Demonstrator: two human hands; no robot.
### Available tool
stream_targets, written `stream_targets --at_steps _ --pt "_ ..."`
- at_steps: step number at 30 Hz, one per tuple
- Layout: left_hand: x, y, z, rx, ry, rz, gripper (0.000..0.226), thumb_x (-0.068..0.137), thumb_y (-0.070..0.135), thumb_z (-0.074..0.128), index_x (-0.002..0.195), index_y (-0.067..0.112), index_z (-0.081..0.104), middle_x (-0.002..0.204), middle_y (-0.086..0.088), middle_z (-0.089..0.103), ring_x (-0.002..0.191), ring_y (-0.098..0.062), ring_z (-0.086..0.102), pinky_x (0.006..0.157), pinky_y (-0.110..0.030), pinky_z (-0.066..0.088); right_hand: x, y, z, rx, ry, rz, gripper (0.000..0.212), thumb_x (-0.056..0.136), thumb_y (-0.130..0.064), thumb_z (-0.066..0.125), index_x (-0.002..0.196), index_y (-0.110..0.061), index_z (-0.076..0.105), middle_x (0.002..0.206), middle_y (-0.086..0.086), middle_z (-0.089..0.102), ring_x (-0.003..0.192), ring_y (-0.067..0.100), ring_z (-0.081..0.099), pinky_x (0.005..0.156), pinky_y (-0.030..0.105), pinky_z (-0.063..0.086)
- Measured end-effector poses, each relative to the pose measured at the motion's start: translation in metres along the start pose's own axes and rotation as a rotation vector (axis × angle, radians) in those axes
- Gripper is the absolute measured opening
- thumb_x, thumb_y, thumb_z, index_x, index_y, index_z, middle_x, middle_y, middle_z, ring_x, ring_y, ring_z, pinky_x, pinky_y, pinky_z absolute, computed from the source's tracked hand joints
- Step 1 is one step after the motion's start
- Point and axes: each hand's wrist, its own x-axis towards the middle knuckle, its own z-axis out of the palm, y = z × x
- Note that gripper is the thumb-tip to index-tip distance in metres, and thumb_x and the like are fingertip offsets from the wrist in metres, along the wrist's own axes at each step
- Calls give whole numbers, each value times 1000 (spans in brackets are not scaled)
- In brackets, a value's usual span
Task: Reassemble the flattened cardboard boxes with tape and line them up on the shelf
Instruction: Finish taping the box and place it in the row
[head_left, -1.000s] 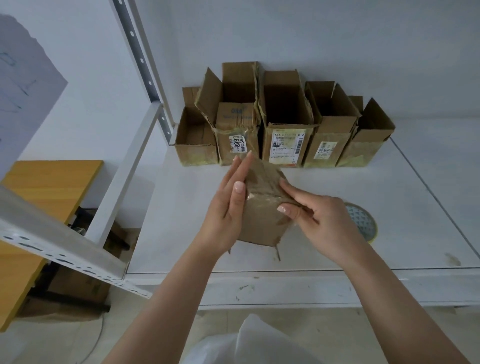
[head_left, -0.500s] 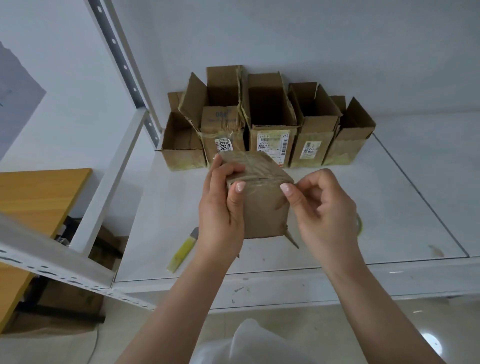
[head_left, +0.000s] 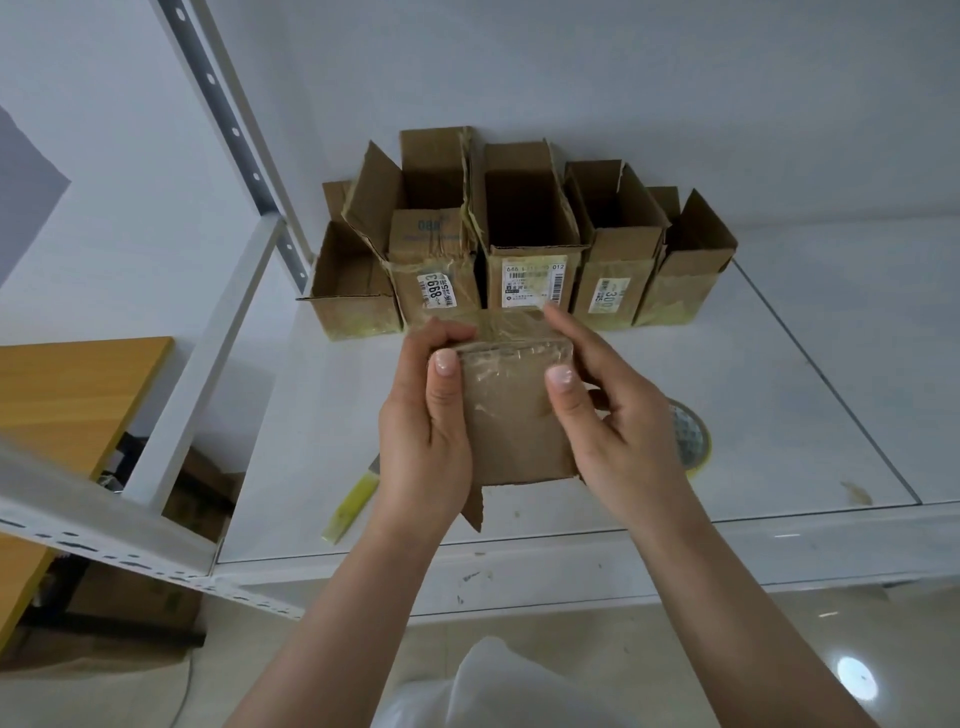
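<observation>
Head view shows the small box (head_left: 511, 415) at the centre, above the shelf (head_left: 779, 389), gripped by the left hand (head_left: 431, 431) and right hand (head_left: 608, 431), thumbs pressing the tape down. If the tape lifts, probably the seam opens again; the row of boxes (head_left: 519, 244) stands at 12 o'clock.

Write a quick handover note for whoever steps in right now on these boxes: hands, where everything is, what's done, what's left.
Left hand and right hand both grip the small taped box above the shelf.
Five open boxes stand in a row at the back wall.
Tape roll lies behind the right hand; yellow cutter near the front edge.
Left: press the tape flat, then probably set this box in the row.
</observation>
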Motion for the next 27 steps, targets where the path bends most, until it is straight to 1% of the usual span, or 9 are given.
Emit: stream_targets --at_steps 2,4,7,10,13,16,19,23,27 --pt "-2 3 0 3 5 9 27 101 37 30 110 31 54 104 16 64 95 -1 61 75 -12 47 -2 -3 3 -12 46 -19 57 93 -57 48 139 -24 52 113 -19 66 101 0 65 78 20 56" --pt "-5 6 0 14 9 3 24 100 40 30 109 38 52 118 2 62 113 -13 60 90 -31 52 -3 -6 6 17 108 -17 51 91 -49 53 133 -22 58 109 -23 65 94 5 67 75 29 58" --pt "-7 7 0 31 1 -26 25 98 43 30 110 37 52 132 -8 57 129 -32 50 99 -55 46 -4 -6 8 44 127 -22 50 89 -46 54 130 -18 61 106 -21 67 93 -5 66 77 23 56" --pt "-8 3 -3 50 8 -25 26 99 41 29 112 36 51 138 -7 53 134 -23 46 103 -51 44 -6 -2 8 47 68 4 51 95 -50 51 135 -19 57 73 -33 60 69 -6 60 61 13 46" --pt "-8 1 -3 42 13 16 37 99 57 26 114 34 51 137 -5 54 138 -15 41 107 -39 40 -8 -2 8 11 140 -38 41 97 -42 43 131 -24 57 51 -13 52 44 11 45 48 34 42" --pt "-10 -1 1 36 2 31 51 93 68 26 115 30 52 129 10 56 138 -18 42 107 -38 39 -7 -2 10 -82 233 -91 33 98 -32 50 123 -17 65 59 4 65 46 22 52 47 36 42" --pt "-10 -6 1 44 -2 43 53 93 68 26 116 29 52 127 15 55 137 -19 43 106 -43 40 -8 0 10 -122 238 -119 35 99 -32 50 122 -11 67 54 -25 54 41 3 42 44 16 33" --pt "-7 -8 -3 59 -37 45 54 91 71 31 118 28 52 132 17 52 139 -13 41 108 -35 39 -10 0 12 -101 228 -153 49 98 -41 42 123 -7 66 50 -27 41 43 -8 40 49 4 25" --pt "0 -5 -6 87 -22 0 30 94 56 34 112 39 52 129 15 57 127 -10 51 98 -29 46 -5 3 7 -71 126 -103 60 97 -59 27 135 -21 54 51 -15 50 49 1 51 50 17 42"
